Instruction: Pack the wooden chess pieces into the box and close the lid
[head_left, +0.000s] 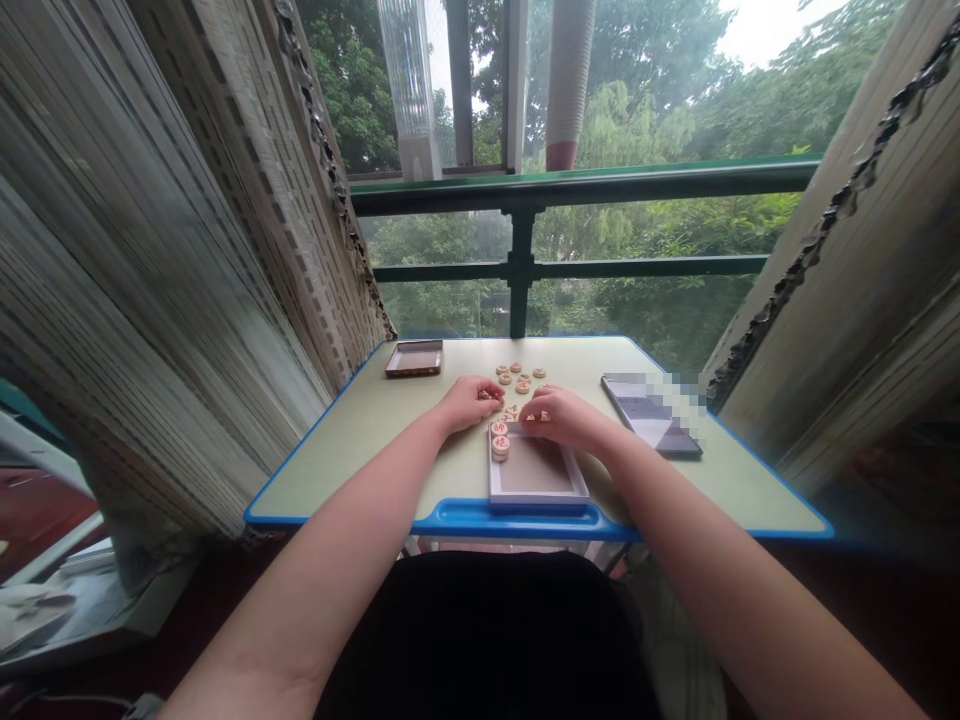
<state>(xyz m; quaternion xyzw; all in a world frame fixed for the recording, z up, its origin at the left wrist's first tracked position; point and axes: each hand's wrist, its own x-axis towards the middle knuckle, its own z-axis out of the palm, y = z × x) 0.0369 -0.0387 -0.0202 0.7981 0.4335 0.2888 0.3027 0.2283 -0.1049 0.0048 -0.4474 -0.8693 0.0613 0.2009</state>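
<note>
Round Chinese chess pieces with red and dark characters lie loose on the table, several of them in a group [515, 375] beyond my hands. My left hand [471, 403] is closed around Chinese chess pieces, which show between its thumb and fingers. Just beyond the open box's far edge, my right hand [556, 414] has its fingers bent down and closed on pieces, partly hidden under them. Between the hands lie more pieces [512, 411]. The shallow white-rimmed box [541, 475] sits in front of me, with stacked pieces [500, 446] in its left far corner.
A brown box lid [415, 371] lies open side up at the far left of the table [352, 450]. At the right is a dark flat tablet-like device [651, 425], partly blurred out. The table has a blue edge and a front groove [517, 515]. Curtains hang on both sides.
</note>
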